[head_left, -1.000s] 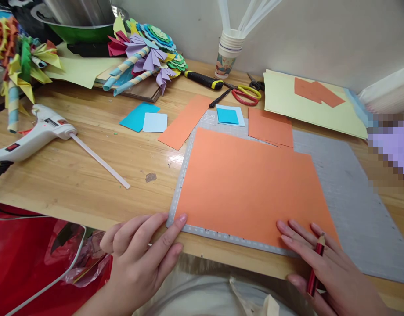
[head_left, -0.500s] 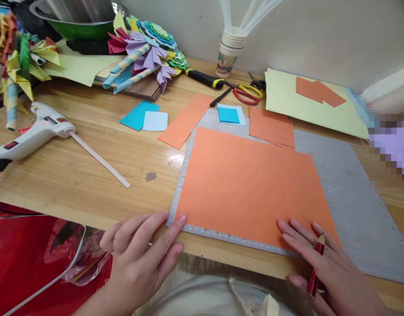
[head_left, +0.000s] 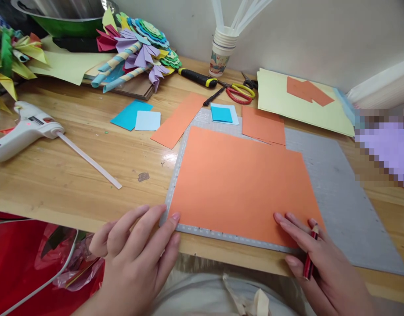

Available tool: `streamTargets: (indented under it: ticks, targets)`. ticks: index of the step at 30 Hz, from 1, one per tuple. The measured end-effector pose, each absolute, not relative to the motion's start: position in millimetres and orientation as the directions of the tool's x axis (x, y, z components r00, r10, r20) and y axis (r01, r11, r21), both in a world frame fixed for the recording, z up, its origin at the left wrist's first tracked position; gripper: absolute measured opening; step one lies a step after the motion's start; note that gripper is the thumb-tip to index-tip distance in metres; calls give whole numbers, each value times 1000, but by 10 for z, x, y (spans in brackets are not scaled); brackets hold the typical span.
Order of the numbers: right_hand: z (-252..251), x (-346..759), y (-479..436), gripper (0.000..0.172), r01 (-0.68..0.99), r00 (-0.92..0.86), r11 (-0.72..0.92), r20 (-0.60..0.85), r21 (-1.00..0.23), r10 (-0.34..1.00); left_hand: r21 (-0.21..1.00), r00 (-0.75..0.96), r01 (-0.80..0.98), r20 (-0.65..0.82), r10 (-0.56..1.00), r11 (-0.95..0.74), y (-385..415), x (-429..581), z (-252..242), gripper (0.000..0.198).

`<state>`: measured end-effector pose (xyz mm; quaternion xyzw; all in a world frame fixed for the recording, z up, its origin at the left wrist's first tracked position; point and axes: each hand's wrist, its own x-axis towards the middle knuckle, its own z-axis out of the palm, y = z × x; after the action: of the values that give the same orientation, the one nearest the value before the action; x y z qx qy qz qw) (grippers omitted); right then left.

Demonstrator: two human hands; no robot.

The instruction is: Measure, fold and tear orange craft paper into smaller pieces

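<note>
A large orange paper sheet [head_left: 244, 188] lies flat on a grey cutting mat [head_left: 340, 210] with ruled edges. At the sheet's near left corner, my left hand [head_left: 136, 250] is open, its index fingertip touching the paper and the other fingers spread. My right hand [head_left: 323, 263] rests its fingertips on the near right part of the sheet. A dark red pencil [head_left: 309, 259] is held in that hand, between thumb and fingers, with its sharpened tip pointing away from me.
Smaller orange paper pieces [head_left: 264, 125], blue squares [head_left: 221, 114], scissors [head_left: 239, 93] and a cutter [head_left: 197, 78] lie beyond the sheet. To the left is a glue gun [head_left: 30, 131] with a glue stick. Paper flowers [head_left: 139, 48] and stacked cups [head_left: 221, 52] stand behind.
The view has turned slightly to the right, so everything sits further left. Both hands stay at the near edge of the orange sheet, and the pencil remains in my right hand.
</note>
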<state>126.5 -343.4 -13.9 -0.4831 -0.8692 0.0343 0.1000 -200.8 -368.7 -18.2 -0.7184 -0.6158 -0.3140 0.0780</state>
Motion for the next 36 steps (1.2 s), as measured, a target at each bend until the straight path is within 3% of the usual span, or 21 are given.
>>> streamTargets:
  ticks: [30, 36]
  targets:
    - [-135, 1262, -3432, 50, 809, -549, 575, 193, -121, 813, 235, 50, 944, 592, 804, -232, -3637, -1992, -201, 26]
    - [-128, 1258, -3438, 52, 818, -537, 562, 187, -125, 823, 335, -41, 929, 514, 857, -157, -3687, -1943, -150, 22]
